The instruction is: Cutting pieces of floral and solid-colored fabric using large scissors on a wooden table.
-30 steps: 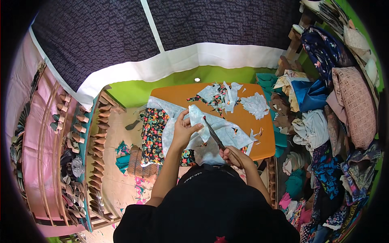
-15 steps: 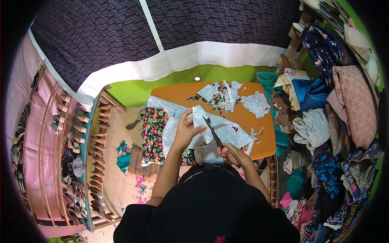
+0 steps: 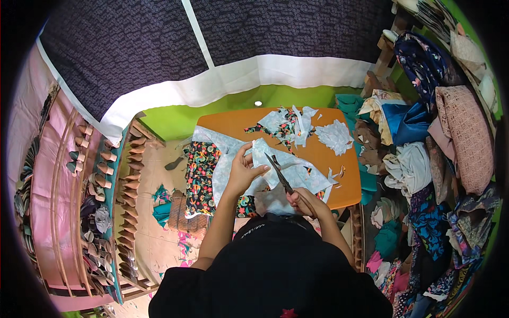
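Observation:
My left hand pinches a small pale blue-white fabric piece between thumb and fingers, lifted above the table. In my right hand is a pair of dark scissors, its blades slanting up and left to the edge of that piece. Beneath both hands spreads a larger cloth with a black floral side and a pale reverse. Whether the blades are touching the piece I cannot tell.
Fabric scraps and a pale ruffled pile lie on the far part of the orange table. Shoe-shaped forms line a rack at left. Folded and heaped fabrics crowd the right. A dark patterned curtain hangs behind.
The scissors' blades look slightly farther apart, and my right hand has shifted very little. My left hand and the piece in it stay in place.

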Demonstrator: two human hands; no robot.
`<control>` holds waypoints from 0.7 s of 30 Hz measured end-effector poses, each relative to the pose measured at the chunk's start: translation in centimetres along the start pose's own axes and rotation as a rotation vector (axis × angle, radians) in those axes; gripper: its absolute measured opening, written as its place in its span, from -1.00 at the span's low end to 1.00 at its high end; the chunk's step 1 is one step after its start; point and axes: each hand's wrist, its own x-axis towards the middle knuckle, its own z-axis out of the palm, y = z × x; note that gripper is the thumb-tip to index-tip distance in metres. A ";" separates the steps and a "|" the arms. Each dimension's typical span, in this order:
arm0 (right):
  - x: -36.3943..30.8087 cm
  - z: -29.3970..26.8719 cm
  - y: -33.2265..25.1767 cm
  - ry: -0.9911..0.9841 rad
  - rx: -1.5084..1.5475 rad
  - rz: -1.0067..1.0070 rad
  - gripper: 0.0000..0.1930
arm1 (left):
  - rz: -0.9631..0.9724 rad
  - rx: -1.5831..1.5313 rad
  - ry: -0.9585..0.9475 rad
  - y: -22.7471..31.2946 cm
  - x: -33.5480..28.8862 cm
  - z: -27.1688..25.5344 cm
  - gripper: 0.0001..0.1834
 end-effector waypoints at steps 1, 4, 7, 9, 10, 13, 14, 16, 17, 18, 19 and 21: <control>0.1 0.0 0.3 0.001 -0.007 -0.015 -0.41 | 0.000 0.000 0.000 0.0 0.0 0.0 -0.31; 0.3 -0.2 0.5 0.029 -0.146 0.059 -0.16 | 0.002 -0.008 0.004 -0.1 0.1 0.0 -0.30; 0.6 0.0 1.1 0.030 -0.114 0.074 -0.16 | -0.002 0.020 0.008 -0.1 0.2 0.0 -0.30; 0.4 -0.1 0.8 0.035 -0.140 0.040 -0.16 | 0.005 0.020 0.009 -0.2 0.2 -0.2 -0.30; 0.3 -0.1 0.5 0.042 -0.166 0.006 -0.16 | 0.004 0.020 0.009 -0.3 0.2 -0.2 -0.30; 0.2 0.2 -0.4 0.091 -0.215 0.073 -0.16 | 0.001 0.016 0.020 -0.3 0.2 -0.2 -0.29; 0.2 0.2 -0.4 0.091 -0.215 0.073 -0.16 | 0.003 0.015 0.021 -0.3 0.2 -0.2 -0.29; 0.1 0.0 0.0 0.078 -0.209 0.028 -0.17 | 0.006 0.015 0.020 -0.3 0.2 -0.2 -0.29; 0.2 0.1 0.2 0.079 -0.209 0.028 -0.17 | -0.004 0.015 0.021 -0.2 0.2 -0.2 -0.29; 0.3 0.2 0.5 0.097 -0.219 0.031 -0.17 | -0.015 0.014 0.023 -0.2 0.2 -0.2 -0.29; 0.3 0.2 0.6 0.113 -0.230 0.035 -0.17 | -0.014 0.014 0.024 -0.2 0.2 -0.2 -0.29; 0.3 0.2 0.6 0.114 -0.233 0.028 -0.18 | -0.011 0.009 0.029 -0.2 0.2 -0.1 -0.29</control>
